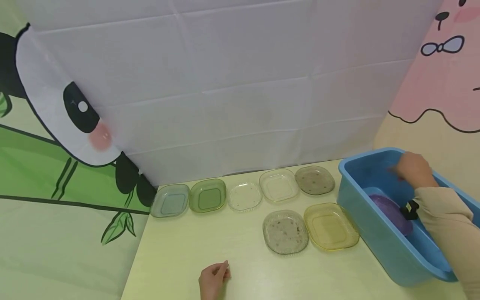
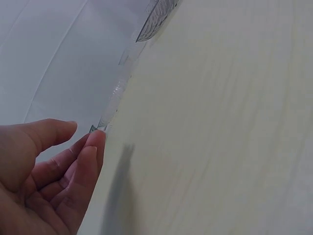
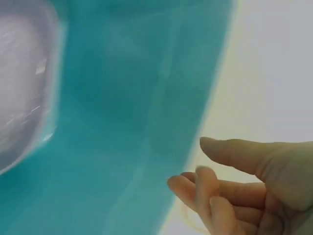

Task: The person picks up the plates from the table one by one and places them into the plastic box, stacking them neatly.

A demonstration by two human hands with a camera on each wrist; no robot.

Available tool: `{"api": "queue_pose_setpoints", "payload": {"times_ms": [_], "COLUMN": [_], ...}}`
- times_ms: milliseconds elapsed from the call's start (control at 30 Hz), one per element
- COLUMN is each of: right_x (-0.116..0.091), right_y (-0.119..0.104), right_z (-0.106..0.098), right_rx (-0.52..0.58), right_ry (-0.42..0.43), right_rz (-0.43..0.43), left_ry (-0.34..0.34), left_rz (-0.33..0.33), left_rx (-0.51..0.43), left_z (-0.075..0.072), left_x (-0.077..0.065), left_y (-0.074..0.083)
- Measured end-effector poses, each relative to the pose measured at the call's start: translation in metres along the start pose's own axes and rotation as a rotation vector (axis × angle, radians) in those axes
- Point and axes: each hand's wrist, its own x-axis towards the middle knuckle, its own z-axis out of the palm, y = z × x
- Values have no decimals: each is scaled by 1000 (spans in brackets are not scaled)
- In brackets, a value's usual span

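Observation:
My right hand (image 1: 414,170) is over the blue tub (image 1: 378,227), holding nothing. Thumb and fingers stand apart on this right hand (image 3: 244,181) in the right wrist view. A purple dish (image 1: 390,212) lies inside the tub, partly covered by the wrist; the same purple dish (image 3: 22,83) shows blurred at the left edge of the right wrist view. Low over the front of the table is my left hand (image 1: 214,280), with nothing in it. Loosely bent fingers and a separate thumb mark the left hand (image 2: 58,171) in the left wrist view.
Along the table's back edge stand a bluish dish (image 1: 170,201), a green dish (image 1: 208,196), two clear dishes (image 1: 279,185) and a grey dish (image 1: 315,180). In front of them, a second greyish dish (image 1: 286,231) sits beside a yellow dish (image 1: 331,226), close to the tub.

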Motion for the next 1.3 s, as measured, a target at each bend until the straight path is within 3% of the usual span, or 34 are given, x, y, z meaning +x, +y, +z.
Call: {"api": "queue_pose_setpoints", "payload": {"times_ms": [133,267,567,667,767,867,1033,1200,1300], "right_x": [-10,-22,-51,-60,-66,-70,-77,-84,-93], "right_y": [-21,-50,-138,-160,-177,-186,-189,-172,-154], "right_z": [-14,-30,-36,-30,-16,11,80,144,172], "right_rx": [17,62,160,232,285,297,241,207,228], "right_ry": [170,375,823,906,944,958,839,710,635], "right_rz": [25,-3,-228,-291,-362,-434,-518,-489,-410], "left_ry": [-3,-14,-29,-38,-35,-25,-11,-10,-14], "left_rz": [9,29,42,37,39,33,14,14,18], "left_rx": [15,38,50,41,35,40,45,36,32], "left_z": [0,-1,-3,-3,-3,-3,-3,-4,-6], "left_x": [0,1,1,0,0,0,0,0,1], "left_y": [0,2,3,2,1,0,-2,-4,-6]}}
